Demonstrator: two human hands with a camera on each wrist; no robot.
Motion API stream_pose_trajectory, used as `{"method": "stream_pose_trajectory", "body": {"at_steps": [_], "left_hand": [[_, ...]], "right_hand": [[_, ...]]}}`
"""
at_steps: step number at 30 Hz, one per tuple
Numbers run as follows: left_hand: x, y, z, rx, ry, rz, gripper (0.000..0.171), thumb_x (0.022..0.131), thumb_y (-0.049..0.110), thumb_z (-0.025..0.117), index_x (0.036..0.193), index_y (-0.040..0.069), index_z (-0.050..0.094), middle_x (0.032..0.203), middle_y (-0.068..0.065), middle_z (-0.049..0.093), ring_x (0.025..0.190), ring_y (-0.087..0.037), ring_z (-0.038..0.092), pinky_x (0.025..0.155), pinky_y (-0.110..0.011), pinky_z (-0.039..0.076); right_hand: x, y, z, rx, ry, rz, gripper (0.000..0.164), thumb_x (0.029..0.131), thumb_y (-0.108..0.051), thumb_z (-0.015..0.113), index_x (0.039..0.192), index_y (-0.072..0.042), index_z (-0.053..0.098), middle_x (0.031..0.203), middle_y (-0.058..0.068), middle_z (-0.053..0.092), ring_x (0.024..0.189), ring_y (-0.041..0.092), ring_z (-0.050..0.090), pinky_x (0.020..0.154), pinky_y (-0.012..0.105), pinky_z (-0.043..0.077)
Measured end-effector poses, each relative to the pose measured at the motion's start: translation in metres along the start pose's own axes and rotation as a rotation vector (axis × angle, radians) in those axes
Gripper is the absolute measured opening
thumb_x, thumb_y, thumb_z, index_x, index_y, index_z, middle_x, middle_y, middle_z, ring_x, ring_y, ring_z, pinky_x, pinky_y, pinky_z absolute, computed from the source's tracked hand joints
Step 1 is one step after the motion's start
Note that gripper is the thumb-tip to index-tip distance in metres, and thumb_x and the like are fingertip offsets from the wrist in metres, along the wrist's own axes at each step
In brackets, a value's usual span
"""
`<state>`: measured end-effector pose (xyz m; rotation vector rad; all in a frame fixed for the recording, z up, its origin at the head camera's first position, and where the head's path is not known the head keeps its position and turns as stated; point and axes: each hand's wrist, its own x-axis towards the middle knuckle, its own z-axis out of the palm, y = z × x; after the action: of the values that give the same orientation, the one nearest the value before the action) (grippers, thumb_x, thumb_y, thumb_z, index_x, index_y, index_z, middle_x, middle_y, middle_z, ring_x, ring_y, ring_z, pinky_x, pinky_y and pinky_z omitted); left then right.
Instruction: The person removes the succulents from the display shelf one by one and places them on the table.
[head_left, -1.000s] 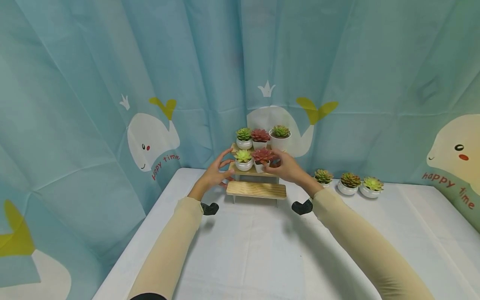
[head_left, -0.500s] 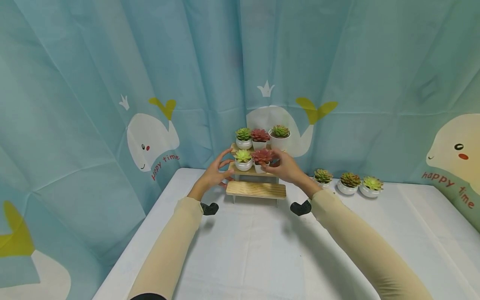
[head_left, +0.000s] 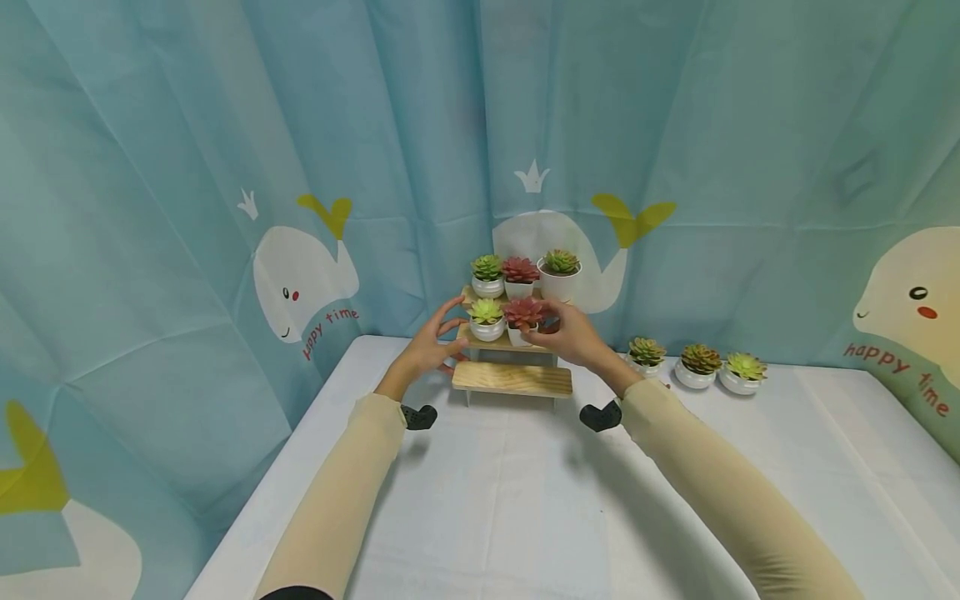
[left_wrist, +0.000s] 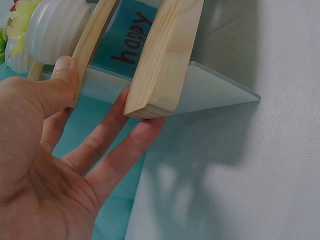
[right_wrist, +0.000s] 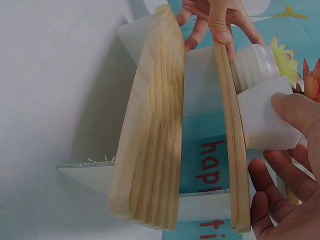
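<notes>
On the middle step of a three-step wooden plant stand [head_left: 512, 379], my right hand [head_left: 577, 337] pinches the white pot of a red succulent [head_left: 523, 312]. In the right wrist view the thumb presses the front of that white pot [right_wrist: 265, 117], which stands at the step's edge. Beside it is a yellow-green succulent [head_left: 487, 315] in a ribbed round pot. My left hand [head_left: 426, 348] grips the stand's left end. The left wrist view shows its thumb on the middle step [left_wrist: 85, 60] and two fingertips at the end of the lowest step [left_wrist: 162, 75].
The top step carries a green succulent [head_left: 487, 270], another red succulent [head_left: 520, 272] and a larger potted plant [head_left: 560, 271]. Several potted succulents [head_left: 697, 365] line the table [head_left: 540, 500] behind my right forearm. A blue whale-print curtain [head_left: 420, 125] hangs behind.
My right hand has edged very slightly left with the red succulent, toward the yellow-green one. The left hand keeps its place on the stand.
</notes>
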<state>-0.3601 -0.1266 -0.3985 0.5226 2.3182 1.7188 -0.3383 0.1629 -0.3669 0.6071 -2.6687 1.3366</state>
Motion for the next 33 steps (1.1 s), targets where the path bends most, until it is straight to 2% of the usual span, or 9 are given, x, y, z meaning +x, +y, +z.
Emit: {"method": "stream_pose_trajectory", "body": {"at_steps": [15,20,27,33], "left_hand": [[-0.001,0.000,0.000,0.028,0.010,-0.006,0.080,0.103,0.017,0.065,0.163,0.043,0.020,0.166,-0.015,0.029,0.098,-0.041,0.072,0.070,-0.059,0.060],[0.000,0.001,0.000,0.026,0.015,-0.012,0.080,0.103,0.018,0.066,0.163,0.044,0.021,0.166,-0.014,0.030,0.097,-0.040,0.072,0.071,-0.059,0.060],[-0.001,0.001,0.000,0.016,0.006,-0.013,0.080,0.103,0.016,0.064,0.163,0.044,0.019,0.166,-0.014,0.029,0.098,-0.041,0.072,0.070,-0.059,0.060],[-0.001,0.001,0.000,0.019,0.013,-0.021,0.079,0.103,0.017,0.064,0.162,0.047,0.020,0.166,-0.012,0.030,0.099,-0.042,0.071,0.070,-0.056,0.061]], "right_hand": [[-0.003,0.000,-0.004,0.008,-0.007,0.003,0.045,0.090,-0.022,0.082,0.128,-0.005,0.064,0.118,0.015,0.069,0.097,0.029,0.070,0.086,0.045,0.058],[-0.006,-0.005,-0.011,-0.005,-0.017,0.001,0.046,0.089,-0.023,0.083,0.128,-0.006,0.064,0.116,0.014,0.070,0.094,0.027,0.070,0.080,0.041,0.059],[-0.014,-0.010,-0.027,0.032,-0.031,-0.015,0.052,0.089,-0.020,0.083,0.134,-0.005,0.062,0.115,0.015,0.069,0.093,0.028,0.070,0.067,0.034,0.056],[-0.022,-0.007,-0.041,0.007,-0.028,-0.023,0.056,0.089,-0.022,0.084,0.138,-0.006,0.061,0.117,0.015,0.069,0.093,0.028,0.070,0.069,0.035,0.056]]}}
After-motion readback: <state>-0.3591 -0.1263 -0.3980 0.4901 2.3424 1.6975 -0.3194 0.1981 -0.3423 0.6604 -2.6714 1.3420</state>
